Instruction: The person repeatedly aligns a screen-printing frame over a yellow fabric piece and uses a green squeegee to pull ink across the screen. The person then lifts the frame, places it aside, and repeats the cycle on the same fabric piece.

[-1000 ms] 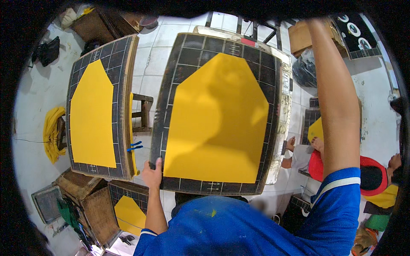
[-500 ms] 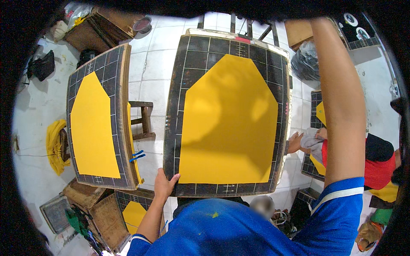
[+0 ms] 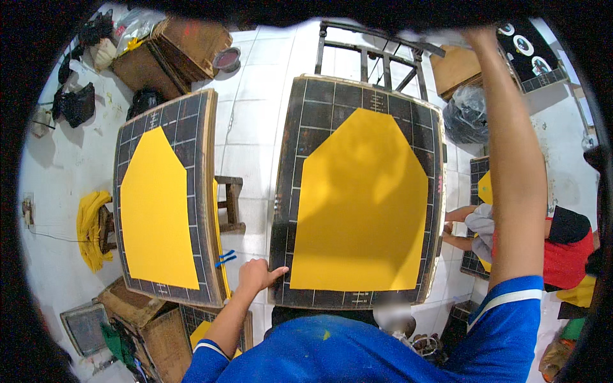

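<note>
In the middle lies a dark gridded board [image 3: 287, 191] with a large pointed yellow sheet [image 3: 361, 223] on it. My left hand [image 3: 258, 274] is at the board's near left edge, thumb stretched onto the top and fingers curled at the side. My right hand [image 3: 476, 38] reaches far up at the top right, partly lost in the dark rim, so its fingers and contact are hidden. A second gridded board [image 3: 204, 191] on the left carries a similar yellow sheet [image 3: 153, 223], with blue strips [image 3: 225, 258] at its side.
Cardboard sheets [image 3: 191, 45], a bowl [image 3: 226, 59], dark bags [image 3: 76, 105] and a dark metal frame [image 3: 370, 51] stand beyond. Another person [image 3: 568, 249] in red works at boards on the right. Wooden boxes [image 3: 159, 338] are lower left; yellow cloth [image 3: 92, 223] hangs at far left.
The boards now appear lower and further right in the view. My left hand has shifted right with its fingers more curled; my right arm stays raised. The other person's arms have moved.
</note>
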Available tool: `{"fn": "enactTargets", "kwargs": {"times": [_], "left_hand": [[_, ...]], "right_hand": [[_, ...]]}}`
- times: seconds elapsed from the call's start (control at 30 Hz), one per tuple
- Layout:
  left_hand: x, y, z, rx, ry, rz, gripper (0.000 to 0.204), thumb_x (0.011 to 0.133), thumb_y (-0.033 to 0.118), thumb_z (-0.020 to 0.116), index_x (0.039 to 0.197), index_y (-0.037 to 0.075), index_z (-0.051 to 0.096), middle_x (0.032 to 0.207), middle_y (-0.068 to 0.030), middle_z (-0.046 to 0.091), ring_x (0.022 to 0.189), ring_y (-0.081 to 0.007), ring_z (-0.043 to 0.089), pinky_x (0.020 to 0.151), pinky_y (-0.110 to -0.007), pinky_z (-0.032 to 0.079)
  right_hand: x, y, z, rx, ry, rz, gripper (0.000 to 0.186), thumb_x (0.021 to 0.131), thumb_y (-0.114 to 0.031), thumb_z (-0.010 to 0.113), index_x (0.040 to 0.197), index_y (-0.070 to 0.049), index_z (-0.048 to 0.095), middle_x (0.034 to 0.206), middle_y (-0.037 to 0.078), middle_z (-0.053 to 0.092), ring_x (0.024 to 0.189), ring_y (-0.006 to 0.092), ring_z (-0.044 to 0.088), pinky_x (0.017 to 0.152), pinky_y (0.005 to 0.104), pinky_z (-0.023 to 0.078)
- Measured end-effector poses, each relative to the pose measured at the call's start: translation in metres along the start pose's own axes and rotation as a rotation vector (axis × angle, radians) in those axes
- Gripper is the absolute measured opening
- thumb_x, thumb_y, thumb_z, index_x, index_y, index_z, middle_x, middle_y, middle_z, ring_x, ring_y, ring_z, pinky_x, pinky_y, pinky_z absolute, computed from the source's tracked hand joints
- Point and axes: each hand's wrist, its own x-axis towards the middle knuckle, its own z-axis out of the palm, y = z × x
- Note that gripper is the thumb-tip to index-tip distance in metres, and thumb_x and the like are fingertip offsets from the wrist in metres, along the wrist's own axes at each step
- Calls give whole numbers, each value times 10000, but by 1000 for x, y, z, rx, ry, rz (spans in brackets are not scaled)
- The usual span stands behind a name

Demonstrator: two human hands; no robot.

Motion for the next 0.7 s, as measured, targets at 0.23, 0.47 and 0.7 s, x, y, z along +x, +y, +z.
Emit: {"fn": "enactTargets", "kwargs": {"times": [0.23, 0.47, 0.7], "left_hand": [[79, 76, -210, -848, 856, 575, 618, 944, 336, 784, 1386, -37, 568, 1244, -177, 688, 1123, -252, 677, 990, -387, 536], [169, 99, -195, -1870, 496, -29, 239, 973, 344, 753, 1088, 148, 679, 969, 4, 665, 842, -144, 655, 768, -300, 521], [247, 62, -116, -1458, 457, -350, 434, 910, 487, 796, 1081, 108, 669, 934, 5, 630, 769, -108, 504, 704, -289, 421]], "right_hand": [[-101, 27, 40, 62, 242, -279, 661, 819, -704, 753, 1061, -89, 768, 996, 148, 758, 965, 367, 721, 871, 478, 540], [-282, 13, 82, 84, -412, -46, 385, 783, -347, 861, 1048, -117, 703, 1080, 60, 709, 1044, 319, 633, 829, 480, 453], [-312, 38, 138, 86, -841, -117, 224, 850, -132, 765, 1052, -89, 678, 1071, 109, 711, 1075, 355, 620, 868, 525, 442]]}}
